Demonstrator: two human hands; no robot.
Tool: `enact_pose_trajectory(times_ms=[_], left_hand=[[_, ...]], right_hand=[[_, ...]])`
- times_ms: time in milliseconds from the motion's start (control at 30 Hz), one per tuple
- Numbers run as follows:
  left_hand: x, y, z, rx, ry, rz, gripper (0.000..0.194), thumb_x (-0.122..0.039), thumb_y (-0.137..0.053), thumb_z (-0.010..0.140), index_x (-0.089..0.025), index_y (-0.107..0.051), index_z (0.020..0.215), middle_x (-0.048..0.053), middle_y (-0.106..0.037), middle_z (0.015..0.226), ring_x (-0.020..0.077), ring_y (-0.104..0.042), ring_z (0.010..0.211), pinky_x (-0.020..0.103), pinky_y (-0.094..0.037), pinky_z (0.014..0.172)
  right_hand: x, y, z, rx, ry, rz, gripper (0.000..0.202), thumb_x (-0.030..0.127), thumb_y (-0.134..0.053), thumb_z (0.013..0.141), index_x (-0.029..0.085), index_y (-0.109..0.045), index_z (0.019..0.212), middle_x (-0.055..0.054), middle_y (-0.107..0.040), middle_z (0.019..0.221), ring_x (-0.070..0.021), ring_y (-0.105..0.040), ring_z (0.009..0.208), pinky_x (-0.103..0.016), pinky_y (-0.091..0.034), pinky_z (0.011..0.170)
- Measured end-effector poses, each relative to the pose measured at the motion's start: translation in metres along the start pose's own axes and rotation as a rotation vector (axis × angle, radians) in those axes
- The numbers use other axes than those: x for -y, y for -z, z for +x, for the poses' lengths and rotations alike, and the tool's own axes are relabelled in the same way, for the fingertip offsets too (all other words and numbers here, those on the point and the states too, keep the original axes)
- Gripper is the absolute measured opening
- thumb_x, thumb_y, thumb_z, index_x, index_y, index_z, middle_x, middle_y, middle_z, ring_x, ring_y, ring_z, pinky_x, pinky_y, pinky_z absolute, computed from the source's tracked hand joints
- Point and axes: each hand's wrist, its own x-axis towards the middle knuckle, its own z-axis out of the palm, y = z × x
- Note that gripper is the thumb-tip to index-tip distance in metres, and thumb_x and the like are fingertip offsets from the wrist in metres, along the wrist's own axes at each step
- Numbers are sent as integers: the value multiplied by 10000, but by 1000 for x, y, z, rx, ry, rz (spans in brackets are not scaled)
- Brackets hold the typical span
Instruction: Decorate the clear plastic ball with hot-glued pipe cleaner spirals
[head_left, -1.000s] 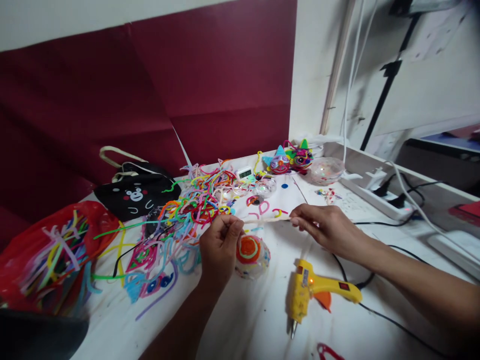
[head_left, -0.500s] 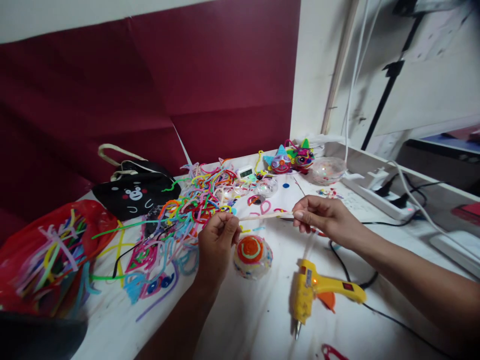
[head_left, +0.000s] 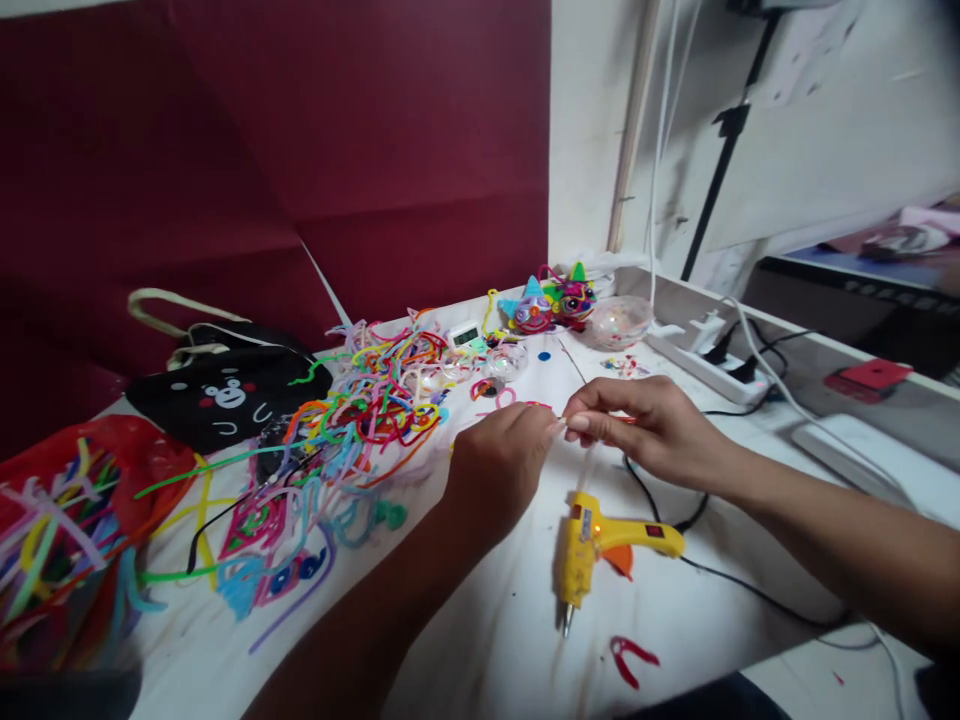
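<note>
My left hand (head_left: 506, 460) and my right hand (head_left: 634, 425) meet above the middle of the white table (head_left: 480, 640), both with pinched fingers. Between their fingertips shows a small bit of a pale pipe cleaner (head_left: 561, 421); the rest of it is hidden by my hands. Just below my right hand lies a yellow glue gun (head_left: 581, 550), its nozzle toward me and a small orange light lit. Red-handled pliers (head_left: 634, 660) rest near the front edge. The orange-topped clear dome is out of sight behind my left hand and forearm.
A heap of colourful pipe cleaners (head_left: 382, 390) spreads at left, beside a black bag (head_left: 225, 390) and a red bag (head_left: 157, 470) of more pipe cleaners. Behind stand two decorated figures (head_left: 532, 308), a clear bowl (head_left: 621, 322) and a white timer (head_left: 463, 335). A power strip (head_left: 712, 370) and cables are at right.
My hands have come together; the pale pipe cleaner stretched between them before is now mostly covered. The view has turned right, bringing the pliers fully into sight. My left hand now hides the dome.
</note>
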Motion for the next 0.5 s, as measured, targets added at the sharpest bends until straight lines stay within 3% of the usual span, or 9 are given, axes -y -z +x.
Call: enact_pose_trajectory(times_ms=[100,167,300,367,500], left_hand=[[4,0,4,7,146,-187,218,-219,-479,957,-164,-632,812,11,-671,730,127,-601,666,225,-410,635],[9,0,3,25,268,-299,194,-221,-503,931,-162,-631,797,-11,-630,679,113,-561,622,216,-395,615],[20,-5,-1,136,492,-489,211,-294,-513,905,-162,-645,808,-54,-511,574,92,-471,522,206,-341,530],[24,-11,-3,174,548,-554,214,-321,-520,893,-166,-647,815,-60,-508,572,89,-467,512,203,-340,522],[28,-22,-1,214,587,-590,203,-316,-522,863,-170,-646,794,-50,-541,583,98,-485,534,206,-345,531]], right_hand=[[-21,13,-3,22,-10,-103,294,398,-427,987,204,-645,1017,-25,-739,827,-142,-694,731,-246,-517,659],[-42,22,-8,8,-31,-212,242,341,-480,959,188,-654,1031,-59,-746,853,-170,-687,737,-280,-503,674],[-80,32,-31,75,-51,-403,241,245,-469,932,194,-702,899,-101,-735,842,-212,-680,763,-316,-480,685],[-91,31,-44,124,-60,-459,251,228,-463,930,201,-704,864,-96,-726,812,-209,-675,736,-313,-486,669],[-101,27,-58,205,-71,-536,263,164,-443,927,206,-695,987,-101,-724,947,-204,-678,836,-311,-515,726]])
